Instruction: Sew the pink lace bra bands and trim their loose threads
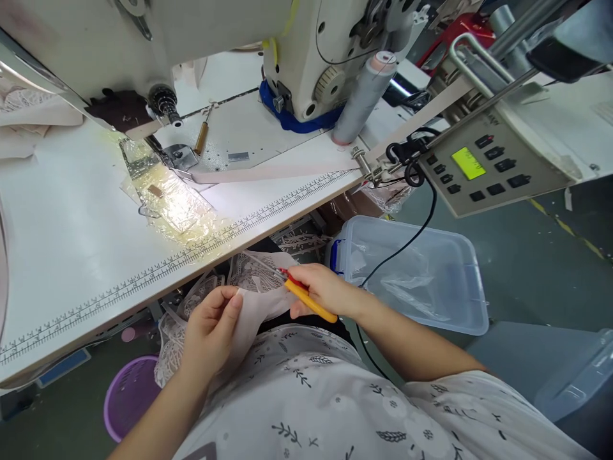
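Over my lap, below the table edge, my left hand is closed, pinching the border of a pale pink lace garment piece between thumb and fingers. My right hand grips small scissors with orange and red handles. Their blades point left and lie close against the lace; whether they are parted I cannot tell. More lace hangs down behind my left hand and wrist.
A sewing machine stands on the white table, with a ruler strip along its front edge. A brown-handled tool and a thread cone stay behind. Right are a control box and plastic bin; a purple basket sits below.
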`<state>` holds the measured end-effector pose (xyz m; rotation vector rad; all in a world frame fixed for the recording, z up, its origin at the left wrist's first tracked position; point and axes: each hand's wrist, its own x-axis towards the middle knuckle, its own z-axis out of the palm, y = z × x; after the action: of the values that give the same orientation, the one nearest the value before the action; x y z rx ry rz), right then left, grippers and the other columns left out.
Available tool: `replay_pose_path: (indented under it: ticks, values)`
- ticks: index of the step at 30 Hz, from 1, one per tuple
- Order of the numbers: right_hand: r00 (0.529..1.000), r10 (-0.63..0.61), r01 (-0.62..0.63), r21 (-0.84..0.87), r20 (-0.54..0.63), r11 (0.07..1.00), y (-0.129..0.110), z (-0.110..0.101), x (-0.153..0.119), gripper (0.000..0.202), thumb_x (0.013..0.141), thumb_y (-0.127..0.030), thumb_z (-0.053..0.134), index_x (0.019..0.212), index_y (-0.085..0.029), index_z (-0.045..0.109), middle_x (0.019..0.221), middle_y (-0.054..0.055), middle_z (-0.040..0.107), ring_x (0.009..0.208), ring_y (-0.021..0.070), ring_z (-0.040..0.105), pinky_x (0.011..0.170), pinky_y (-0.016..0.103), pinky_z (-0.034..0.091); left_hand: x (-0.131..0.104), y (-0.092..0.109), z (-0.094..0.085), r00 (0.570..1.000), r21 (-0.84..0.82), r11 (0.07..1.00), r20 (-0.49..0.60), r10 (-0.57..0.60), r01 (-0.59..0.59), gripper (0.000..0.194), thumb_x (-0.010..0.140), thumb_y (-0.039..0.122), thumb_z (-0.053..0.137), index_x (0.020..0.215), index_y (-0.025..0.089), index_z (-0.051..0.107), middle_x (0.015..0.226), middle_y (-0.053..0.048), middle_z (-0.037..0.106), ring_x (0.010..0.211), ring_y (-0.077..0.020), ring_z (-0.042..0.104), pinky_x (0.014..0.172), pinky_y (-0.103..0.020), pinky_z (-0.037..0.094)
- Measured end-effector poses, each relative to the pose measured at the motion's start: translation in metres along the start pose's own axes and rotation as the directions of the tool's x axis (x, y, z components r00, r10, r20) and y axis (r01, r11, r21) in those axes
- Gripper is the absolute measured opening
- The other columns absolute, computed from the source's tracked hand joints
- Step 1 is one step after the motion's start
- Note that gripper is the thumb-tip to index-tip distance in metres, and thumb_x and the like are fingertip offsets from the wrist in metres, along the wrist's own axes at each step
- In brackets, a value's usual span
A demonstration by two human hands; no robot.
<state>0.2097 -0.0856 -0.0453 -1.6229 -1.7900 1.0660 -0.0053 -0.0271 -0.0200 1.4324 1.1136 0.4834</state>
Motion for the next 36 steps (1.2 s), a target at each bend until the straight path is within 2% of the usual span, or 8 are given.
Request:
replay_pose_path:
  ticks: [5, 10, 13, 19, 25, 30, 34, 36]
  values:
    - [0.973, -0.132, 0.160, 0.142, -0.190, 0.977, -0.013, -0.009, 0.007, 0.056, 0.067, -0.067, 0.059, 0.061, -0.022, 0.026, 0.061, -0.005, 0.034, 0.055, 0.0100, 0.029, 0.050, 0.023, 0.027, -0.004, 0.000, -0.004, 0.987, 0.277, 0.949, 0.004, 0.159, -0.154, 0.023, 0.087, 0.038, 0.048, 0.082, 0.019, 0.061, 0.075, -0.001, 0.064, 0.068, -0.0145, 0.057, 0.061, -0.023, 0.043]
    - [0.928, -0.235, 0.297, 0.196, -0.288, 0.934, -0.030, -0.001, 0.019, 0.045, 0.072, -0.043, 0.065, 0.060, -0.022, 0.026, 0.060, -0.005, 0.035, 0.057, 0.0102, 0.032, 0.053, 0.022, 0.030, -0.005, 0.007, 0.000, 0.951, 0.445, 0.849, 0.018, 0.310, -0.285, 0.022, 0.089, 0.032, 0.043, 0.080, 0.020, 0.059, 0.068, 0.001, 0.064, 0.059, -0.0135, 0.056, 0.054, -0.022, 0.043]
    - [0.922, -0.263, 0.334, 0.241, -0.283, 0.911, -0.036, 0.002, 0.023, 0.039, 0.072, -0.028, 0.064, 0.060, -0.022, 0.028, 0.061, -0.005, 0.038, 0.058, 0.0095, 0.034, 0.053, 0.021, 0.032, -0.005, 0.008, 0.004, 0.915, 0.500, 0.783, 0.052, 0.400, -0.371, 0.019, 0.089, 0.025, 0.041, 0.082, 0.020, 0.057, 0.072, 0.000, 0.065, 0.062, -0.0133, 0.059, 0.056, -0.022, 0.046]
    - [0.965, -0.163, 0.227, 0.344, -0.206, 0.911, -0.044, 0.004, 0.024, 0.031, 0.071, -0.023, 0.062, 0.061, -0.020, 0.033, 0.064, -0.004, 0.046, 0.056, 0.0075, 0.038, 0.050, 0.019, 0.034, -0.006, 0.004, 0.008, 0.848, 0.563, 0.668, 0.121, 0.516, -0.487, 0.017, 0.091, 0.017, 0.039, 0.095, 0.020, 0.055, 0.084, -0.002, 0.068, 0.070, -0.0127, 0.064, 0.059, -0.021, 0.049]
    - [0.986, -0.058, 0.120, 0.419, -0.157, 0.900, -0.045, 0.006, 0.021, 0.022, 0.074, -0.029, 0.062, 0.068, -0.019, 0.044, 0.066, -0.004, 0.048, 0.059, 0.0088, 0.044, 0.054, 0.020, 0.038, -0.008, 0.001, 0.012, 0.810, 0.538, 0.652, 0.104, 0.578, -0.535, 0.029, 0.090, 0.014, 0.039, 0.118, 0.018, 0.041, 0.101, -0.008, 0.067, 0.091, -0.0155, 0.066, 0.074, -0.025, 0.053]
    - [0.997, 0.004, 0.033, 0.471, -0.078, 0.882, -0.045, 0.007, 0.020, 0.029, 0.072, -0.039, 0.067, 0.071, -0.018, 0.046, 0.066, -0.004, 0.049, 0.055, 0.0078, 0.040, 0.049, 0.020, 0.036, -0.010, -0.001, 0.010, 0.850, 0.490, 0.715, 0.112, 0.515, -0.498, 0.027, 0.090, 0.018, 0.040, 0.117, 0.017, 0.040, 0.099, -0.008, 0.067, 0.086, -0.0145, 0.067, 0.071, -0.024, 0.053]
    - [0.997, 0.013, 0.028, 0.497, -0.079, 0.867, -0.047, 0.009, 0.019, 0.034, 0.070, -0.044, 0.069, 0.072, -0.018, 0.046, 0.065, -0.004, 0.048, 0.056, 0.0083, 0.042, 0.050, 0.020, 0.037, -0.010, -0.001, 0.006, 0.887, 0.516, 0.744, 0.071, 0.456, -0.424, 0.010, 0.090, 0.022, 0.043, 0.094, 0.020, 0.052, 0.081, -0.002, 0.065, 0.068, -0.0118, 0.062, 0.060, -0.021, 0.049]
    - [0.997, 0.023, 0.017, 0.505, -0.072, 0.863, -0.046, 0.010, 0.019, 0.032, 0.071, -0.042, 0.069, 0.074, -0.018, 0.048, 0.066, -0.004, 0.050, 0.056, 0.0084, 0.043, 0.050, 0.021, 0.038, -0.009, 0.000, 0.005, 0.895, 0.486, 0.768, 0.071, 0.440, -0.417, 0.011, 0.089, 0.021, 0.043, 0.086, 0.021, 0.054, 0.074, 0.000, 0.063, 0.064, -0.0108, 0.059, 0.058, -0.020, 0.047]
